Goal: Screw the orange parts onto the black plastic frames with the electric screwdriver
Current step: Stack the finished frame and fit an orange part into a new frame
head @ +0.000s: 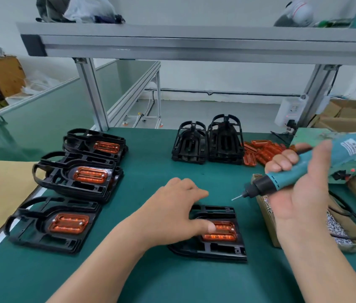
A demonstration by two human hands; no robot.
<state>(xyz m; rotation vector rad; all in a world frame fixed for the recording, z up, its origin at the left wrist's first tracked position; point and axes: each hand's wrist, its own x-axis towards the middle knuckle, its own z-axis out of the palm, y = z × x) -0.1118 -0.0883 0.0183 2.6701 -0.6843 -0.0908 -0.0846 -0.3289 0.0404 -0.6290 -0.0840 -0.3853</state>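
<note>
Finished assemblies [52, 224] lie at the left of the table [146, 281]. At centre front, the left hand [172, 206] rests with fingers spread on the black frame [216, 248]. Its thumb presses the orange part [225, 234] into its seat. Hold this pressure so the part cannot shift. The right hand [297, 193] grips the electric screwdriver [303, 169], which is raised clear of the frame with its bit [237, 196] pointing left and down. Whether the bit carries a screw cannot be told. Bring the tool upright over a screw hole, seat the bit squarely, keep the thumb out of its path, then drive.
</note>
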